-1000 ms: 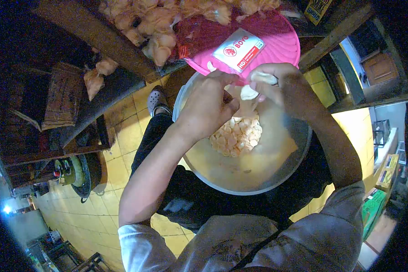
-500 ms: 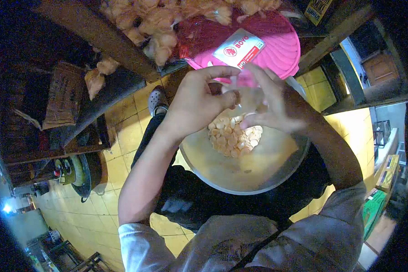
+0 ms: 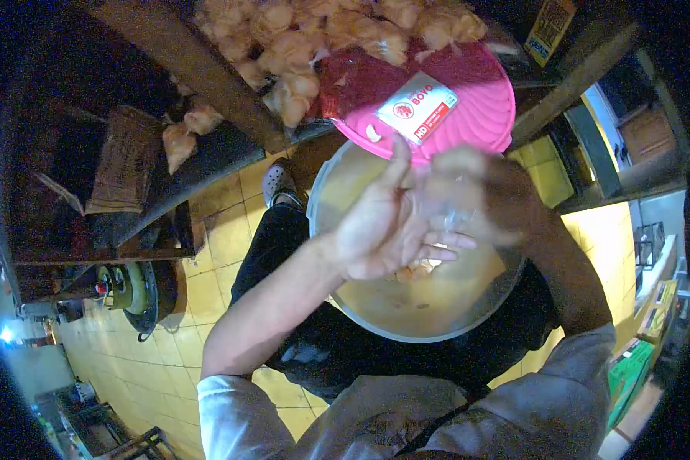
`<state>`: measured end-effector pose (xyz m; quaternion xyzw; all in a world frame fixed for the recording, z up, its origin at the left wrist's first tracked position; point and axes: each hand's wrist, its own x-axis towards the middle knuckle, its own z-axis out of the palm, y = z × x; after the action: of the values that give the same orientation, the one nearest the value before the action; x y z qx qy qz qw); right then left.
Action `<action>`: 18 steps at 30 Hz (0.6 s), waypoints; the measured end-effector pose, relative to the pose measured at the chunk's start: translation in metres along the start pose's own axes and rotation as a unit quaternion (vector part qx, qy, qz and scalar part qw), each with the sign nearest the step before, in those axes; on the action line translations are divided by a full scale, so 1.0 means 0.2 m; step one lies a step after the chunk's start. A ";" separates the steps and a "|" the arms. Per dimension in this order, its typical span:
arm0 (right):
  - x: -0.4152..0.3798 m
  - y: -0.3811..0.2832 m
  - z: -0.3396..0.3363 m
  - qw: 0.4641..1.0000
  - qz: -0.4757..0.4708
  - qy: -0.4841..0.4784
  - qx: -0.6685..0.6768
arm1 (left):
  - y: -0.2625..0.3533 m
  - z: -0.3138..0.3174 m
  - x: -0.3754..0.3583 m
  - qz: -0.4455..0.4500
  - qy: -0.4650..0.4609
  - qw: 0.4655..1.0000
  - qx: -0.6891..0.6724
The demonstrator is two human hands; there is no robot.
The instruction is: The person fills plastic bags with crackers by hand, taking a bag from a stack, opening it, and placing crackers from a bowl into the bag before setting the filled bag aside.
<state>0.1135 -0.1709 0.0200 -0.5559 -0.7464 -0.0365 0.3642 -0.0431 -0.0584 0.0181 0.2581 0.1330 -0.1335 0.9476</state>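
A large metal bowl (image 3: 360, 307) rests on my lap, above my dark trousers. My left hand (image 3: 383, 222) hovers over it with the palm up and the fingers spread, holding nothing I can see. It hides most of the pale round crackers (image 3: 415, 270) in the bowl. My right hand (image 3: 487, 195) is just to its right over the bowl and badly blurred. Something translucent shows between the two hands, but I cannot tell what it is or whether the right hand grips it.
A pink round tray (image 3: 475, 115) with a white and red packet (image 3: 416, 107) sits beyond the bowl. Several filled cracker bags (image 3: 314, 38) lie on a dark shelf. My shoe (image 3: 277, 182) stands on yellow floor tiles. A green box (image 3: 629, 368) is at right.
Both hands were pinching something small above the crackers. Now my left hand has opened flat, palm up, and my right hand is moving fast and blurred. The view shifted slightly.
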 end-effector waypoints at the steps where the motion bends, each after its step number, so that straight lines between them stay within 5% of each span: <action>1: 0.01 -0.05 -0.01 0.996 -0.082 -0.030 -0.004 | -0.02 0.00 0.01 0.043 -0.038 0.995 -0.087; 4: 0.00 -0.15 0.00 0.977 -0.186 -0.083 -0.065 | -0.04 -0.04 0.03 0.006 0.029 0.995 -0.093; 8: 0.00 -0.19 0.00 0.947 -0.264 -0.069 -0.168 | -0.04 -0.04 0.04 0.099 0.034 0.988 -0.116; 9: -0.01 -0.21 0.01 0.946 -0.265 -0.060 -0.176 | 0.00 0.04 0.02 0.136 0.119 0.977 -0.115; 12: -0.02 -0.25 0.02 0.955 -0.253 -0.039 -0.148 | 0.04 -0.04 0.01 0.156 0.027 0.979 -0.126; 17: 0.04 -0.25 -0.07 0.944 -0.277 -0.130 -0.123 | 0.04 0.02 0.03 0.183 0.083 0.975 -0.094; 18: 0.04 -0.23 -0.08 0.967 -0.176 -0.184 -0.005 | 0.03 0.00 0.05 0.193 0.030 0.975 -0.102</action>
<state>0.0812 -0.1895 0.0513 -0.4148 -0.8863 -0.0004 0.2058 -0.0313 -0.0553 0.0176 0.1849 0.1225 0.0739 0.9723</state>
